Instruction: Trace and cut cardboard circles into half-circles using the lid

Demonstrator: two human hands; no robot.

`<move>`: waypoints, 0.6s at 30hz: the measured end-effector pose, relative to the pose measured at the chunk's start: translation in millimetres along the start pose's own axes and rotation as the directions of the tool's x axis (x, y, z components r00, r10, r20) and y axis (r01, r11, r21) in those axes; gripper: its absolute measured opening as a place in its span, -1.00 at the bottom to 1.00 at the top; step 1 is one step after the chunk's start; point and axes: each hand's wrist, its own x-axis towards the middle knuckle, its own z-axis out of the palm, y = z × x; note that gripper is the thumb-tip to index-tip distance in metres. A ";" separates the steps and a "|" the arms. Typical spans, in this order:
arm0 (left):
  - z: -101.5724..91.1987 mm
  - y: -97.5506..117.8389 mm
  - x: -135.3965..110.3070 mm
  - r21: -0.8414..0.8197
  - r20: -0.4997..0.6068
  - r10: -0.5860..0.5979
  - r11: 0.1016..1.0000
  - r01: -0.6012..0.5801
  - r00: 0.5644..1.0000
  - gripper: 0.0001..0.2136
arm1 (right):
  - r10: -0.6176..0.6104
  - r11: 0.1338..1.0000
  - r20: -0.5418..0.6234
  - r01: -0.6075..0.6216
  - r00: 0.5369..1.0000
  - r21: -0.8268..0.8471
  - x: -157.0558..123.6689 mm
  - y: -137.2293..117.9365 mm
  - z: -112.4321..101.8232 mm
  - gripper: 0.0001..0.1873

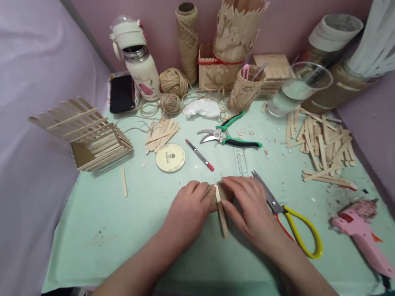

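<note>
At the front middle of the table, a small brown piece that looks like cardboard [226, 193] lies between my two hands. A craft stick [222, 217] crosses it lengthwise, its lower end sticking out toward me. My left hand [191, 210] grips the brown piece from the left, fingers bent over it. From the right, my right hand [249, 204] holds the other side, thumb close to the stick. Much of the brown piece is hidden under my fingers. Beside my right hand lie yellow-and-red-handled scissors [279, 207]. A red-and-grey pen [200, 156] rests just beyond my hands.
Green-handled pruning shears [222, 134], a clear ruler [241, 162] and a round lid [170, 158] lie farther back. Loose craft sticks [322, 142] and a pink glue gun [365, 242] are at right. A stick-built holder [90, 137], bottle [143, 73] and water glass [291, 93] stand around.
</note>
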 end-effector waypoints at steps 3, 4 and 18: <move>-1.1 1.1 1.4 -0.018 0.031 -0.022 1.000 0.022 0.999 -0.78 | 0.032 0.999 -0.032 -0.033 0.999 -0.038 9.9 -3.8 -2.3 -0.71; -1.3 1.4 1.7 -0.025 0.037 -0.026 0.999 0.027 0.999 -0.79 | 0.039 0.998 -0.027 -0.040 0.999 -0.043 13.2 -4.5 -3.0 -0.72; -1.4 0.9 -1.0 0.005 0.064 0.024 1.000 -0.025 0.998 -0.81 | 0.108 0.992 0.117 -0.115 0.987 0.052 29.3 4.0 5.0 -0.83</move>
